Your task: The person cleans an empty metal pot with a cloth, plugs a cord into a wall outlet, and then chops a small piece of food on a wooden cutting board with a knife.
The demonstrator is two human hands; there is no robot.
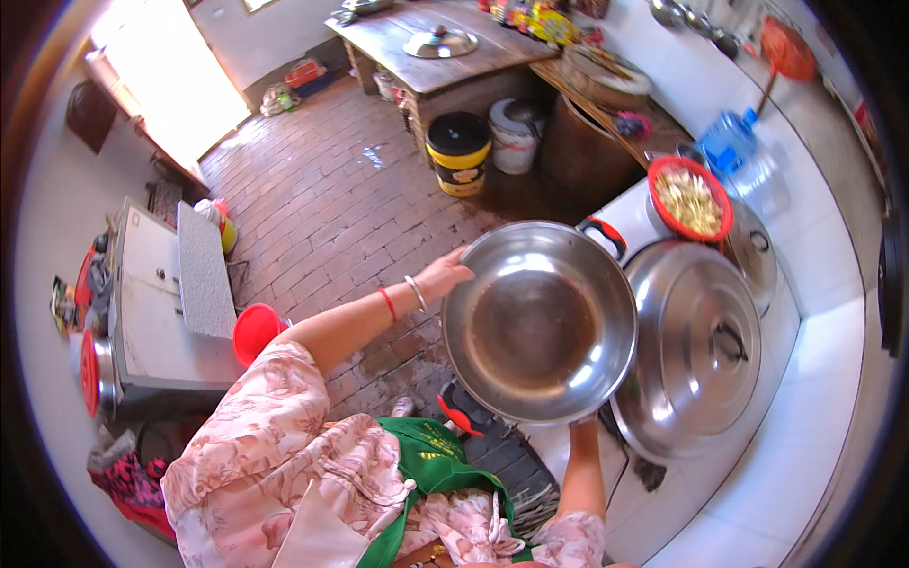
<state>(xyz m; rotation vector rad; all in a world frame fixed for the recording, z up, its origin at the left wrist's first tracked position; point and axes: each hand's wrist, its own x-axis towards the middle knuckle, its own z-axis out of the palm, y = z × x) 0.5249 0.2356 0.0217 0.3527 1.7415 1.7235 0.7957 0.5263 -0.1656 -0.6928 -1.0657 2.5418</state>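
A wide stainless steel wok (pixel 536 323) is tilted up before me, its inside facing the camera. Brownish staining covers its bottom, and no food shows in it. My left hand (pixel 446 273) grips its left rim, the fingers partly behind the steel. Below the lower right rim is my right hand (pixel 584 419), mostly hidden by the wok. Black-and-red loop handles stick out on opposite sides, an upper one (pixel 603 236) and a lower one (pixel 460 413). Close to the wok's right side lies a large domed steel lid (pixel 689 355) with a dark handle.
Behind the lid, a red basket (pixel 726 213) holds chopped pale-yellow vegetables. A blue water jug (pixel 728 142) lies by the tiled wall. Buckets (pixel 460 153) stand under a wooden table (pixel 376 35). At left are a white cabinet (pixel 153 284) with an open door and a red pail (pixel 256 334).
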